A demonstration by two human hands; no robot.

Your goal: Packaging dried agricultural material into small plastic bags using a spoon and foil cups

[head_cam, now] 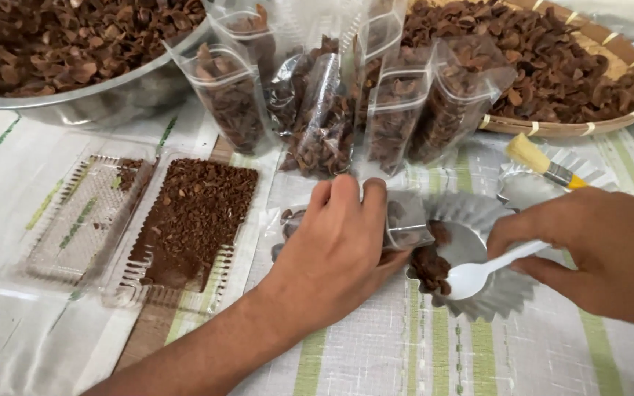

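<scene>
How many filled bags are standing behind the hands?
5, though some may be hidden: left bag, rear bag, center bag, next bag, right bag.

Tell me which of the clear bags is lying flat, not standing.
The bag under the left hand, beside the fluted foil cup. The other bags stand upright in a row behind it, filled with brown pieces.

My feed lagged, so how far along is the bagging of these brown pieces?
Done: five filled clear bags stand upright. In hand: left hand holds a pouch at the fluted tin; right hand holds a white spoon. Left: metal bowl and woven tray remain full.
</scene>
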